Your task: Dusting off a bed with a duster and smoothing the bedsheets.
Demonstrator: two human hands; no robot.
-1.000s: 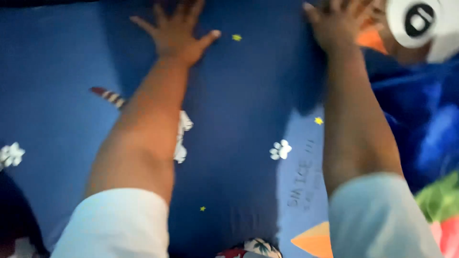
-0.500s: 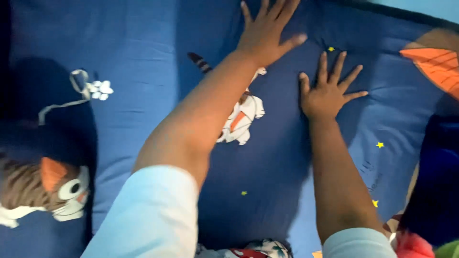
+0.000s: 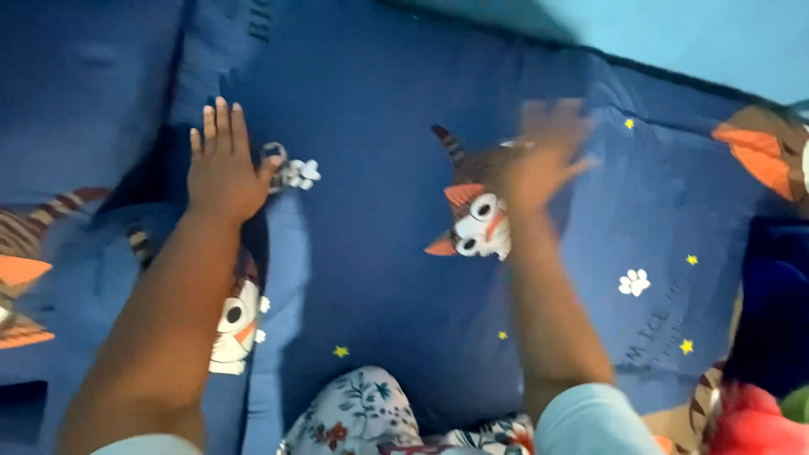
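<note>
Since half a second ago our left hand [image 3: 221, 173] has swept left across the blue cartoon-cat bedsheet [image 3: 379, 253], fingers released and flat; our right hand [image 3: 539, 164], blurred, looks open, smoothing centre.

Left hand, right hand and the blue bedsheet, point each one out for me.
left hand [image 3: 221, 173], head view, on the back of the flat hand.
right hand [image 3: 543, 156], head view, on the blurred palm area.
blue bedsheet [image 3: 379, 253], head view, on a plain blue patch.

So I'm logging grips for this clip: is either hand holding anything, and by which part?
Nothing is held. The left hand lies flat, fingers spread, on the blue cat-print bedsheet; the right hand is blurred but open over it.
</note>
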